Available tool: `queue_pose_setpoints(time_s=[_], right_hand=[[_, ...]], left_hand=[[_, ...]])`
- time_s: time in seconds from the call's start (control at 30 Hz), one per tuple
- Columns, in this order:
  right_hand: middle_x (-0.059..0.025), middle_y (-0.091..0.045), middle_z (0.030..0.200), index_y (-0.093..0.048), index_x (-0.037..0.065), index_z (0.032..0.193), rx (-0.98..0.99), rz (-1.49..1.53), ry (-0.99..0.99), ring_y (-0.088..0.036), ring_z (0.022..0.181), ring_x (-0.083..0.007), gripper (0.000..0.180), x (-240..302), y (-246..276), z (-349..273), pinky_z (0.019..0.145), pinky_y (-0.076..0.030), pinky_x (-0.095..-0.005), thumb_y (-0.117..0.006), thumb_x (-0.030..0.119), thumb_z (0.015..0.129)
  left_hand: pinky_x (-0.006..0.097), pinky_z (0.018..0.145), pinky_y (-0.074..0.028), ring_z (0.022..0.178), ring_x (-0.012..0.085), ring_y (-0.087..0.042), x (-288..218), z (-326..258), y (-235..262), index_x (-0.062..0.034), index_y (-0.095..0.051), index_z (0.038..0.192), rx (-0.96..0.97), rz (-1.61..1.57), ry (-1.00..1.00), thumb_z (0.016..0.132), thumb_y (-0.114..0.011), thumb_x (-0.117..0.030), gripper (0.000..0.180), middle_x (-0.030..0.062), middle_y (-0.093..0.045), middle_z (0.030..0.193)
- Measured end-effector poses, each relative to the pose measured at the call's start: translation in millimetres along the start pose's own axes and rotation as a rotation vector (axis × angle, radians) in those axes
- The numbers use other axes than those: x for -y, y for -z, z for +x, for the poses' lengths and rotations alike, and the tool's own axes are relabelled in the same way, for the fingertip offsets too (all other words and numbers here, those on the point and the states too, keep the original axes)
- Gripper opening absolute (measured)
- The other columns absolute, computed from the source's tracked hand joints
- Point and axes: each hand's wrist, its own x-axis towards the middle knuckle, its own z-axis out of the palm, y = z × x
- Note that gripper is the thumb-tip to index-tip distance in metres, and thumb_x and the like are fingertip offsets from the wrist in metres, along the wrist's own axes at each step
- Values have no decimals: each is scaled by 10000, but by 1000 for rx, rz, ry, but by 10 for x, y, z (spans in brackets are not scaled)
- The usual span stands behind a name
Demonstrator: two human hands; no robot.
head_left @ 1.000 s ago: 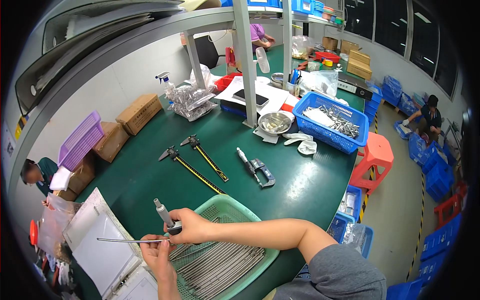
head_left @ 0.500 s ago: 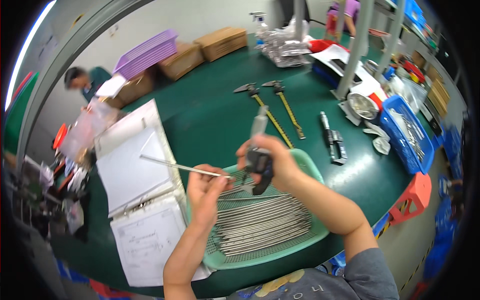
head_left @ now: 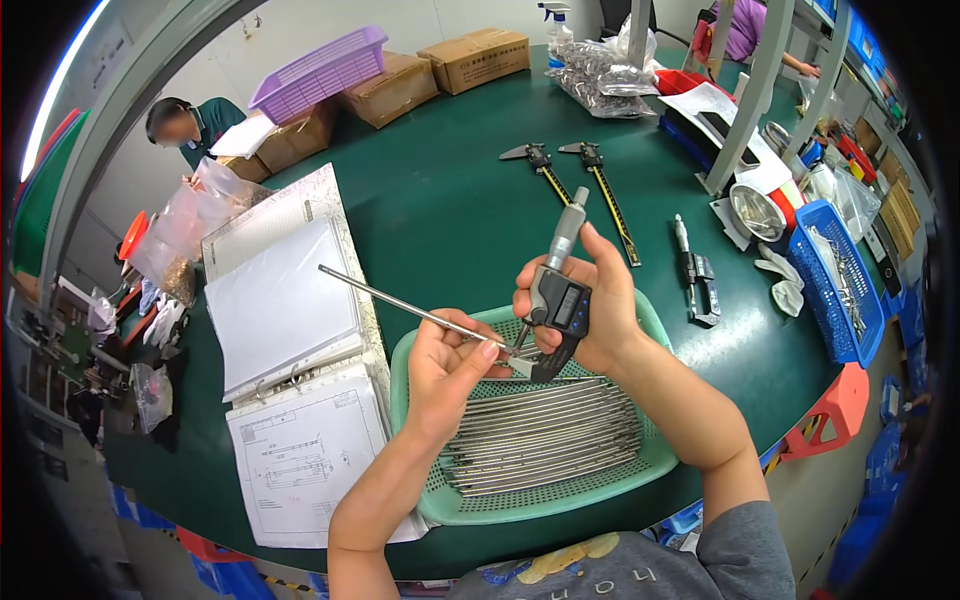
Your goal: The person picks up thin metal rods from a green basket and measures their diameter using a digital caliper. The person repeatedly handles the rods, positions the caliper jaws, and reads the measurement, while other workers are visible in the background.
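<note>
Together, two hands grip one rod (head_left: 400, 306) and one micrometer (head_left: 556, 296): left hand (head_left: 452, 365), right hand (head_left: 590, 300).

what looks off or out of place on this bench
Nothing stands out. The left hand holds a thin metal rod in the digital micrometer gripped by the right hand; the rods lie tidy in the green tray.
</note>
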Motion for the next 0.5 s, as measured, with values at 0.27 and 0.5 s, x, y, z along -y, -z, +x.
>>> queue_pose_setpoints(time_s=[0.27,0.5], right_hand=[[-100,-570,650,-533,28,813,-34,5,27,-440,384,-133,597,-62,7,23,387,-364,-245,-304,579,815],[-98,-575,656,-534,31,827,-22,-67,58,-437,389,-134,633,-78,2,33,398,-356,-246,-266,604,813]], left_hand=[[262,584,-550,773,157,-565,-6,3,-3,-39,-382,978,0,9,7,803,-547,-52,241,110,-516,879],[254,575,-548,769,144,-563,0,-5,0,-36,-381,974,11,13,1,793,-562,-61,257,110,-514,879]])
